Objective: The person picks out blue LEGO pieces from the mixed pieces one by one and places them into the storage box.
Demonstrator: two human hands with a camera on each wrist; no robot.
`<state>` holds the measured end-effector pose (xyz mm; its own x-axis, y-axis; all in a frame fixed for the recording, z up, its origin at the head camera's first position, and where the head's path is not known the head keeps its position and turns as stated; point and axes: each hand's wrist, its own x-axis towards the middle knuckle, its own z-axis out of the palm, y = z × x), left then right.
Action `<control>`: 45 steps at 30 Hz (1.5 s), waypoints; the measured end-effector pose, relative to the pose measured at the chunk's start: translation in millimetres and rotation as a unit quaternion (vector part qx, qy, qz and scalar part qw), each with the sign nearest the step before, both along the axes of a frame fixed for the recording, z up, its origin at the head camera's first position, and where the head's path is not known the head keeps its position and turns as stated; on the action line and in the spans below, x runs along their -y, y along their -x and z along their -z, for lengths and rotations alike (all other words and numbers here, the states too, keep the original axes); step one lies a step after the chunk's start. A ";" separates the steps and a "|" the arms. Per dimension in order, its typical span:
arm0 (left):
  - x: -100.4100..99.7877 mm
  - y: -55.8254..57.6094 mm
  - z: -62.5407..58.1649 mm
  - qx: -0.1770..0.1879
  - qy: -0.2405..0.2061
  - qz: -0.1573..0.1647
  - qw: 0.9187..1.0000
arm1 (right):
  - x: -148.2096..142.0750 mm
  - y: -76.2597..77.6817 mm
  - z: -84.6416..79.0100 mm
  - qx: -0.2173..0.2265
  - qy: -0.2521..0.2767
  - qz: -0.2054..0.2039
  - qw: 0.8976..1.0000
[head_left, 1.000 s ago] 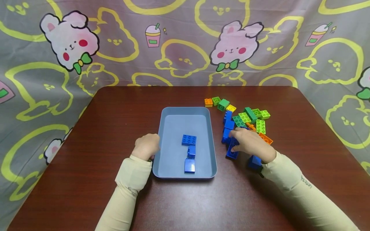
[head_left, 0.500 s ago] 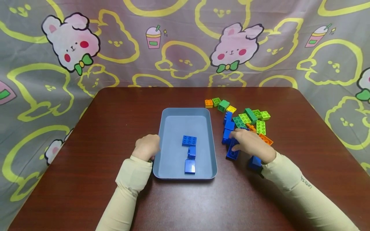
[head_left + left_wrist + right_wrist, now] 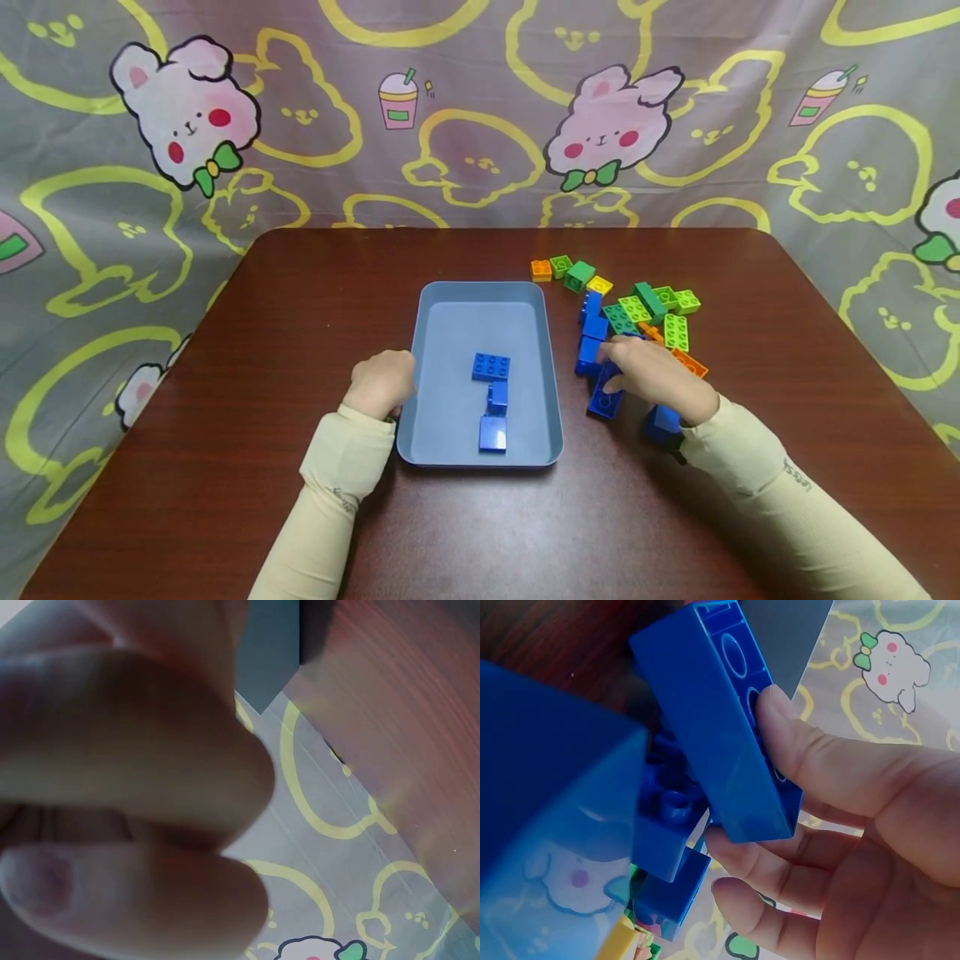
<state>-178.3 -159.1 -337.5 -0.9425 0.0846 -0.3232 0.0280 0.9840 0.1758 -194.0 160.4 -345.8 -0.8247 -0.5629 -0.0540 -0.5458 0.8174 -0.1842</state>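
Observation:
My left hand [image 3: 381, 383] is at the left side of the blue-grey tray [image 3: 461, 325], its curled fingers holding the rim. In the left wrist view those fingers [image 3: 180, 757] fill much of the picture beside the tray's wall [image 3: 270, 649]. To the right of the tray, my right hand [image 3: 660, 375] pinches a long blue toy brick [image 3: 604, 403] between thumb and fingers. The right wrist view shows this brick [image 3: 712, 727] tilted, its hollow underside facing the thumb [image 3: 780, 724]. Three blue bricks lie in the tray, among them a six-stud brick [image 3: 491, 367].
More blue bricks [image 3: 592, 329] lie just beyond the right hand, and another blue brick [image 3: 663, 422] sits under its wrist. Green bricks [image 3: 633, 310], orange bricks [image 3: 688, 362] and a yellow brick [image 3: 599, 286] are scattered behind. A patterned curtain [image 3: 480, 108] hangs past the brown table [image 3: 322, 283].
The head view has tilted very slightly. Both hands, the tray and the bricks keep their places.

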 end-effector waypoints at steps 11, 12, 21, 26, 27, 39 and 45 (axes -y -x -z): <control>-0.2 -0.7 -0.3 -0.010 -0.001 0.002 1.000 | -3.7 0.2 -7.9 0.024 0.008 -0.006 1.000; -0.2 -0.7 -0.3 -0.010 -0.001 0.002 1.000 | -4.1 -0.2 -8.9 0.028 0.014 -0.005 1.000; 0.3 0.4 0.4 -0.008 -0.003 0.001 1.000 | -6.1 -5.0 -14.1 0.071 0.056 0.026 0.996; 0.4 0.9 0.8 -0.009 -0.001 0.001 1.000 | -7.5 -5.8 -14.9 0.056 0.057 0.025 0.996; 0.4 0.8 0.6 -0.009 0.000 0.002 1.000 | -7.8 -6.1 -14.9 0.048 0.054 0.024 0.997; -0.2 -0.2 1.1 -0.004 0.000 0.001 1.000 | -11.5 -8.2 -16.9 0.000 0.078 0.008 0.997; 0.1 -0.7 2.9 -0.008 -0.005 0.002 1.000 | -11.1 -7.6 -17.5 0.008 0.088 0.014 0.996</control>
<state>-177.5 -159.2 -340.4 -0.9472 0.0915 -0.3072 0.0350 0.9822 0.1847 -186.4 171.5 -328.3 -0.8404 -0.5411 0.0296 -0.5184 0.7869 -0.3346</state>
